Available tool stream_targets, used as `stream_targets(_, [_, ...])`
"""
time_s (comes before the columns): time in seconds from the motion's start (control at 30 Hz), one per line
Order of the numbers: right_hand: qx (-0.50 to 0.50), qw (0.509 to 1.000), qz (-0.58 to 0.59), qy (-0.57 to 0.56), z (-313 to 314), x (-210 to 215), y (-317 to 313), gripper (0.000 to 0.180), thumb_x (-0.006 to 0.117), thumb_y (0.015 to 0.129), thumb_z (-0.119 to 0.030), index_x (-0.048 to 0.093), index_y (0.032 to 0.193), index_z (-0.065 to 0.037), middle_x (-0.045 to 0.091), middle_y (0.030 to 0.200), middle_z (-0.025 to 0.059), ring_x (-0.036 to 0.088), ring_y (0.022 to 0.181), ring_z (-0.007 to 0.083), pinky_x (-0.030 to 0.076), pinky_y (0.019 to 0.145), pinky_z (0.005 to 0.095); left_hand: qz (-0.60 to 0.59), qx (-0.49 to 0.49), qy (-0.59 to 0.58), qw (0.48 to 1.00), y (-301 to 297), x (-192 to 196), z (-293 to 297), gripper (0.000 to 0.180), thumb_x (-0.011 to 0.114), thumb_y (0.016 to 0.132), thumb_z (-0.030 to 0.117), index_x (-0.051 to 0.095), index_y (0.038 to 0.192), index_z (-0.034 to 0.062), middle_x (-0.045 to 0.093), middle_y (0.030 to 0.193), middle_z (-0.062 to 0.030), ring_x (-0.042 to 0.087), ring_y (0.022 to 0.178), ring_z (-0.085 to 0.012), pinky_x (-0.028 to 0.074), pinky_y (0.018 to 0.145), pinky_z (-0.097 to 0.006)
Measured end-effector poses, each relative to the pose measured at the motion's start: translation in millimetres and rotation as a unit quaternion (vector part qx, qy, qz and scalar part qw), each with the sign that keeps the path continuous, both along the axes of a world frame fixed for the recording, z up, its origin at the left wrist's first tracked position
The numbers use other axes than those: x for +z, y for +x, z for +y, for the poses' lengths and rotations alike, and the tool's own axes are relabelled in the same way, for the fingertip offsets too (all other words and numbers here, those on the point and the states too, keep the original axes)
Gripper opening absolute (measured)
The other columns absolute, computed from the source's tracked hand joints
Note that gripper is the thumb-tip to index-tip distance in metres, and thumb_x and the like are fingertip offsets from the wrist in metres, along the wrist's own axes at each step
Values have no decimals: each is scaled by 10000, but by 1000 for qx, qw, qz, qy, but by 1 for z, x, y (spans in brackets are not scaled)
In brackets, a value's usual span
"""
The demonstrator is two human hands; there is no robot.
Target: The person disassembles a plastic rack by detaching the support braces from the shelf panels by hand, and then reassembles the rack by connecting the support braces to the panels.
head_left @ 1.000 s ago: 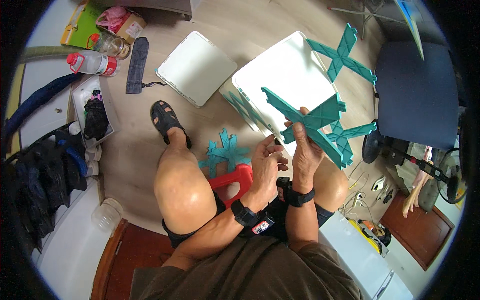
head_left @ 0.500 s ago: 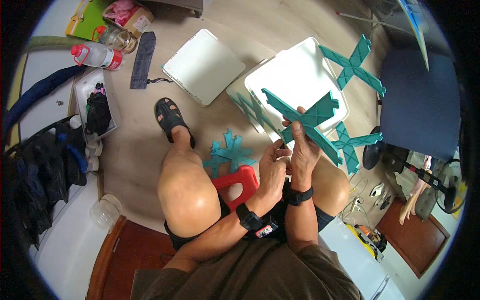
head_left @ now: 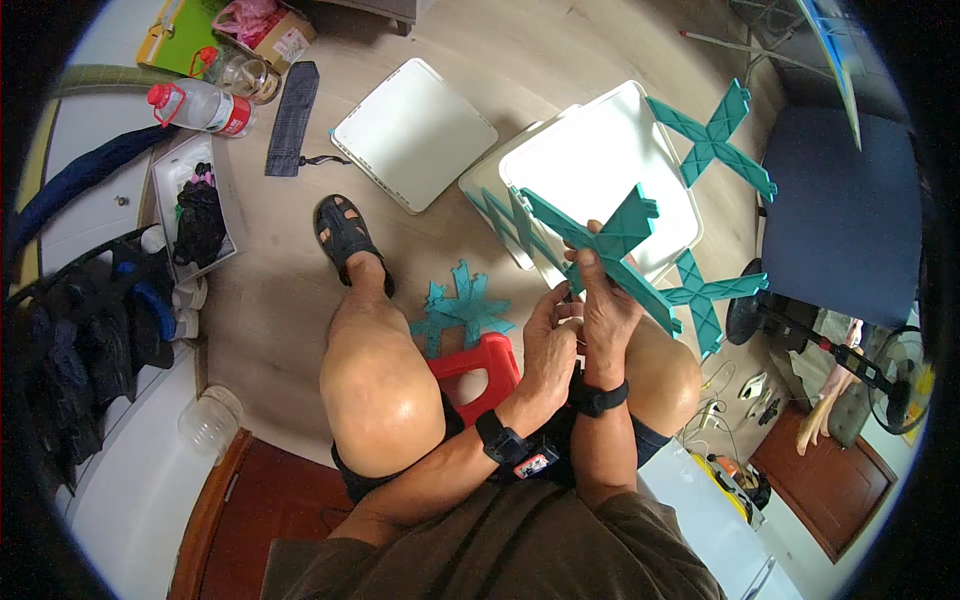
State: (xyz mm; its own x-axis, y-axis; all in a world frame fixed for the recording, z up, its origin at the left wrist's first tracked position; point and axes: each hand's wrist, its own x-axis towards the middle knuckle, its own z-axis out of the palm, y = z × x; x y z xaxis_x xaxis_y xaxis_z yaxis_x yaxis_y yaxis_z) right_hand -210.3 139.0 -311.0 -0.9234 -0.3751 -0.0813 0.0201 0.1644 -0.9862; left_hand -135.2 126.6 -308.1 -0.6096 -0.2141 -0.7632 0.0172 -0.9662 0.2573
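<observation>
My right hand (head_left: 608, 305) grips a teal X-shaped plastic panel (head_left: 628, 225) near its crossing, thumb on the face toward me. The panel is held tilted above my right knee, in front of a white plastic frame unit (head_left: 575, 140). Just left of it, my left hand (head_left: 550, 345) is closed, its fingertips pinched near the panel's lower left arm; what they hold, if anything, is hidden. More teal X panels are attached at the unit's sides, one at the far right (head_left: 712, 145) and one nearer (head_left: 703, 292). Several loose teal panels (head_left: 465, 308) lie on the floor by my left foot.
A white square panel (head_left: 415, 135) lies on the floor ahead, beside a dark fabric strip (head_left: 293, 120). A red plastic stool (head_left: 485, 370) stands between my legs. Bottles (head_left: 205, 110) and an open drawer (head_left: 200, 215) are left; a dark blue chair (head_left: 845, 200) is right.
The held panel has tipped slightly and shifted a little left and down in the picture. Both hands keep their grip, while the whole view has moved slightly.
</observation>
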Motion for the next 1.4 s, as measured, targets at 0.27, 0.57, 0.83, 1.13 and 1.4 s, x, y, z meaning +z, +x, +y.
stream_targets(0.27, [29, 997, 9, 70, 5, 1, -4, 265, 680, 846, -27, 656, 1109, -1, 681, 937, 65, 614, 830, 129, 501, 729, 266, -3, -5, -11, 1000, 1, -3, 1, 538, 487, 822, -47, 403, 1349, 21, 539, 1006, -35, 597, 771, -106, 519, 545, -224])
stream_targets(0.57, [81, 988, 79, 105, 5, -1, -6, 245, 653, 861, -8, 645, 1104, 25, 687, 940, 82, 651, 887, 160, 526, 778, 275, 6, 0, -28, 1000, 1, -5, 1, 548, 494, 838, -54, 368, 1368, 4, 546, 1022, -46, 605, 802, -126, 549, 591, -235])
stream_targets(0.83, [79, 985, 81, 134, 3, 6, -4, 235, 653, 854, 8, 651, 1089, 29, 688, 940, 101, 662, 888, 181, 542, 800, 299, -2, 37, -54, 998, 1, -5, 1, 550, 483, 820, -52, 365, 1355, -5, 533, 1045, -77, 587, 772, -135, 511, 601, -257])
stream_targets(1.13, [58, 990, 105, 74, 16, 7, -7, 214, 638, 857, 34, 652, 1071, 20, 679, 939, 77, 662, 836, 182, 544, 738, 306, -63, 133, -268, 952, -11, -10, -63, 477, 511, 872, 24, 394, 1335, 15, 493, 1129, -62, 559, 793, -121, 483, 624, -249])
stream_targets(1.4, [110, 974, 165, 111, 30, 19, -5, 201, 671, 795, 42, 665, 993, 12, 688, 947, 154, 671, 847, 252, 524, 744, 316, -68, 108, -300, 945, -23, -50, -92, 321, 614, 903, 162, 599, 1166, -23, 613, 945, -49, 574, 792, -124, 494, 670, -267])
